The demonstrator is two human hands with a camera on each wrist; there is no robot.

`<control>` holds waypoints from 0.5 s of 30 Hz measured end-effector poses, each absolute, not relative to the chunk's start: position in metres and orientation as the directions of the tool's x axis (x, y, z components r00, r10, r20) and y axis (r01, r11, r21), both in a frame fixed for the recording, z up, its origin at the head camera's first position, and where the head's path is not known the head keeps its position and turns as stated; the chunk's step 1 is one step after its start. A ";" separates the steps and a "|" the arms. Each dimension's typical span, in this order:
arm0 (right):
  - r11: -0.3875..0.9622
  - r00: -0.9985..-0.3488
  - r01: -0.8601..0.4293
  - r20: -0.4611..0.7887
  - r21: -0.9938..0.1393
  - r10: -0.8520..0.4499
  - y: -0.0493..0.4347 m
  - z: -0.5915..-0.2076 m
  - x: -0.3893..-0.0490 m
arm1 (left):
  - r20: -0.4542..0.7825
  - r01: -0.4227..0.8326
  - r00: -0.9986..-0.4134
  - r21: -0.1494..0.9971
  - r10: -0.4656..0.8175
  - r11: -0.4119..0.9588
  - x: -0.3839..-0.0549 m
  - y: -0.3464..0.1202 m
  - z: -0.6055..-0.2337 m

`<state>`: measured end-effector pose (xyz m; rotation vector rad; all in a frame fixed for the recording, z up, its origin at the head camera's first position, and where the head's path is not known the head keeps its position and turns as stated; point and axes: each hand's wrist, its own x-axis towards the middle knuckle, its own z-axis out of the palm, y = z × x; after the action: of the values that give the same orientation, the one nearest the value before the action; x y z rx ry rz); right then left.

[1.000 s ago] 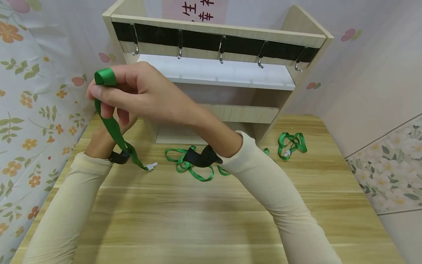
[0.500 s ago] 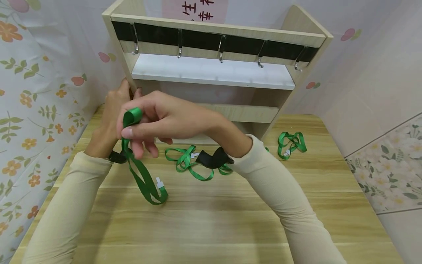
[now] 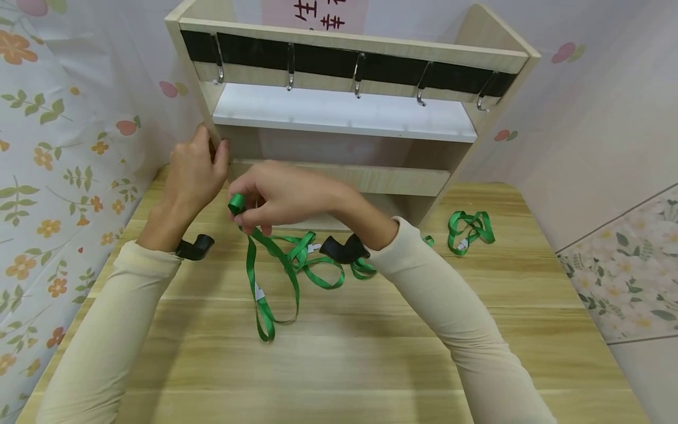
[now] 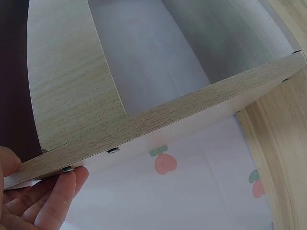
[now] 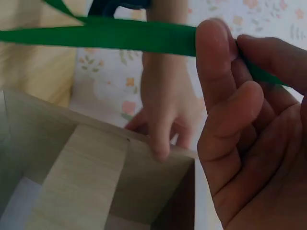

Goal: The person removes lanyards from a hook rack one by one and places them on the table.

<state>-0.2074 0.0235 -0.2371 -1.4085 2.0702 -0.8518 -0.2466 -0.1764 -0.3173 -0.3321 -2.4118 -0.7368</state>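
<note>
My left hand (image 3: 193,171) grips the left side panel (image 4: 168,108) of a light wooden shelf; in the left wrist view its fingers (image 4: 56,201) lie on the panel's outer face and the thumb on the other side. Just right of it, in front of the shelf, my right hand (image 3: 288,194) pinches a green ribbon lanyard (image 3: 266,321) between thumb and fingers. The lanyard's loop hangs over the table, with a white clip (image 3: 259,292) partway down. In the right wrist view the ribbon (image 5: 139,38) runs taut-looking away from the fingertips.
A row of several metal hooks (image 3: 358,76) hangs along the shelf's black strip (image 3: 328,59). More green lanyards (image 3: 302,253) lie bunched on the table before the shelf, and another (image 3: 471,229) lies at right. A floral cloth (image 3: 63,194) covers the left wall.
My right hand has moved right and down from the far left, carrying the lanyard, whose loop now hangs lower. My left hand, earlier mostly hidden behind it, now shows on the side panel.
</note>
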 end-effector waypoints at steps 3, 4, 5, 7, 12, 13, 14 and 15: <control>0.261 -0.359 -0.679 -0.001 -0.686 -0.934 0.018 -0.242 -0.206 | 0.610 0.396 -0.789 0.420 0.069 0.816 -0.247 -0.177 -0.318; 0.256 -0.366 -0.689 0.021 -0.678 -0.930 0.016 -0.243 -0.205 | 0.612 0.397 -0.788 0.419 0.069 0.817 -0.247 -0.177 -0.318; 0.246 -0.372 -0.705 0.051 -0.666 -0.927 0.014 -0.244 -0.204 | 0.613 0.399 -0.787 0.419 0.070 0.816 -0.247 -0.177 -0.318; 0.236 -0.383 -0.714 0.087 -0.659 -0.920 0.012 -0.245 -0.202 | 0.612 0.400 -0.787 0.419 0.072 0.815 -0.247 -0.178 -0.318; 0.206 -0.336 -0.667 0.043 -0.716 -0.941 0.010 -0.251 -0.200 | 0.606 0.391 -0.793 0.429 0.062 0.814 -0.247 -0.177 -0.317; 0.200 -0.312 -0.654 0.019 -0.730 -0.950 0.010 -0.253 -0.199 | 0.606 0.391 -0.793 0.430 0.061 0.814 -0.247 -0.177 -0.317; 0.191 -0.283 -0.637 -0.004 -0.746 -0.959 0.010 -0.255 -0.199 | 0.606 0.390 -0.793 0.431 0.060 0.814 -0.247 -0.177 -0.317; 0.183 -0.255 -0.615 -0.026 -0.767 -0.967 0.010 -0.257 -0.199 | 0.606 0.390 -0.794 0.431 0.059 0.814 -0.247 -0.177 -0.317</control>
<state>-0.1990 0.0100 -0.2570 -1.4795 1.9451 -0.8858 -0.2468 -0.1767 -0.3170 -0.3295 -2.4066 -0.7416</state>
